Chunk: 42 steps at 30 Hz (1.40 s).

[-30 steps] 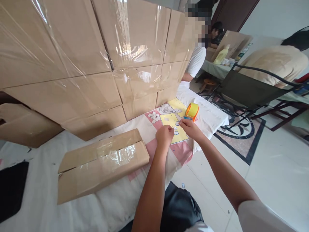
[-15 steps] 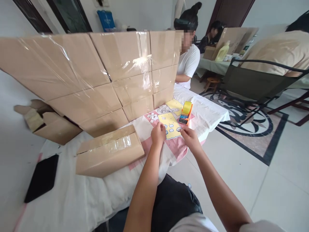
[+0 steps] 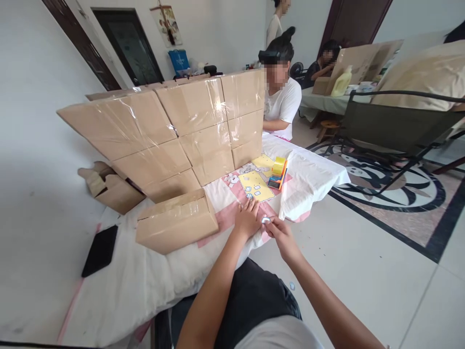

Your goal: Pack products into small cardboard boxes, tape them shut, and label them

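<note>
My right hand point(image 3: 282, 235) pinches a small white piece with a blue edge point(image 3: 266, 220) between thumb and fingers, just above the near edge of the cloth. Close beside it, my left hand point(image 3: 247, 219) lies palm down with its fingers spread on the pink part of the tablecloth point(image 3: 227, 218). Its fingertips reach the lower edge of a yellow patch point(image 3: 265, 193). Small white-and-blue shapes point(image 3: 257, 187) show on that patch; I cannot tell whether they are loose or printed. An orange tape dispenser with yellow tape point(image 3: 279, 173) stands at the patch's right side.
Taped cardboard boxes point(image 3: 203, 131) form a wall across the table. A closed carton point(image 3: 178, 220) lies nearer, an open one point(image 3: 112, 189) behind it, and a black flat object point(image 3: 100, 249) at left. A person in white point(image 3: 288, 99) sits beyond; a chair point(image 3: 388, 126) stands right.
Both hands have drawn back from the yellow patch toward the table's near edge. My left hand has gone from closed to flat with spread fingers. The view has tilted up.
</note>
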Each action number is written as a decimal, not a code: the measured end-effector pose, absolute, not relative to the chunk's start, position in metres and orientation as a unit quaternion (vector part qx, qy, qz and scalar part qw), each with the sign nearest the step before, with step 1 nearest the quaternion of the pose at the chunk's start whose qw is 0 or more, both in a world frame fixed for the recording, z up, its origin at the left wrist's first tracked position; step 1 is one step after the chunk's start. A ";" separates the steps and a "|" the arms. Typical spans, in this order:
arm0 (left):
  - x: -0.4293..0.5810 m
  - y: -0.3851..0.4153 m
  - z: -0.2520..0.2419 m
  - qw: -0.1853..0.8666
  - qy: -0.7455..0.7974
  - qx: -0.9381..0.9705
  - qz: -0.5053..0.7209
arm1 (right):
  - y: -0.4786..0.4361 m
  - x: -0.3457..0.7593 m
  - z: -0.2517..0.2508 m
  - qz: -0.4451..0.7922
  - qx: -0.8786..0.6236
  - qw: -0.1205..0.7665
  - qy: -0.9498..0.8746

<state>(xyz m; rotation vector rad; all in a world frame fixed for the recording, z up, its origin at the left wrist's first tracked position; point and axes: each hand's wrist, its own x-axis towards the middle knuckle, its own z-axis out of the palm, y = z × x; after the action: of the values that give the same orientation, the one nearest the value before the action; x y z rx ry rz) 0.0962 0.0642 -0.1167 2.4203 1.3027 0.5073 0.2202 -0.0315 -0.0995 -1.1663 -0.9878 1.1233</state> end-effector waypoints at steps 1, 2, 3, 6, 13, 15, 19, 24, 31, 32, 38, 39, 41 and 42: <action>0.098 0.067 -0.115 0.166 0.460 0.852 0.189 | -0.030 0.215 -0.101 0.481 -0.495 0.578 -0.436; 0.099 0.069 -0.113 0.158 0.461 0.849 0.205 | -0.028 0.211 -0.101 0.479 -0.491 0.572 -0.450; 0.099 0.070 -0.110 0.151 0.463 0.844 0.226 | -0.025 0.208 -0.101 0.477 -0.487 0.567 -0.462; 0.092 0.063 -0.102 0.131 0.482 0.808 0.314 | -0.013 0.205 -0.096 0.466 -0.479 0.561 -0.489; 0.015 0.010 -0.067 0.066 0.504 0.716 0.478 | 0.041 0.203 -0.078 0.375 -0.420 0.466 -0.682; -0.029 0.001 -0.046 -0.022 0.537 0.668 0.514 | 0.064 0.193 -0.077 0.389 -0.375 0.427 -0.725; -0.115 0.006 -0.010 -0.115 0.743 0.515 0.412 | 0.100 0.163 -0.080 0.438 -0.299 0.368 -0.764; -0.154 0.015 -0.008 0.027 0.793 0.509 0.333 | 0.110 0.128 -0.091 0.483 -0.274 0.336 -0.761; -0.144 0.008 -0.012 -0.005 0.797 0.524 0.300 | 0.115 0.119 -0.106 0.456 -0.426 0.362 -0.692; -0.144 0.008 -0.012 -0.005 0.799 0.521 0.299 | 0.114 0.118 -0.105 0.447 -0.450 0.369 -0.679; -0.145 0.008 -0.011 -0.008 0.800 0.517 0.303 | 0.055 0.093 -0.107 0.424 -0.447 0.441 -0.652; -0.146 0.008 -0.011 -0.005 0.799 0.519 0.303 | 0.039 0.089 -0.112 0.424 -0.435 0.459 -0.648; -0.148 0.008 -0.011 0.005 0.797 0.523 0.304 | 0.008 0.086 -0.125 0.430 -0.413 0.485 -0.640; -0.149 0.008 -0.011 0.011 0.793 0.527 0.306 | -0.005 0.087 -0.130 0.434 -0.406 0.490 -0.638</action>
<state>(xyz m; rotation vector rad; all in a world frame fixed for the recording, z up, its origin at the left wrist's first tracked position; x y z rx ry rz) -0.1492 0.0078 -0.0115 1.6450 2.4729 0.9560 0.0869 -0.0047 -0.1305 -0.9855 -1.5487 1.0532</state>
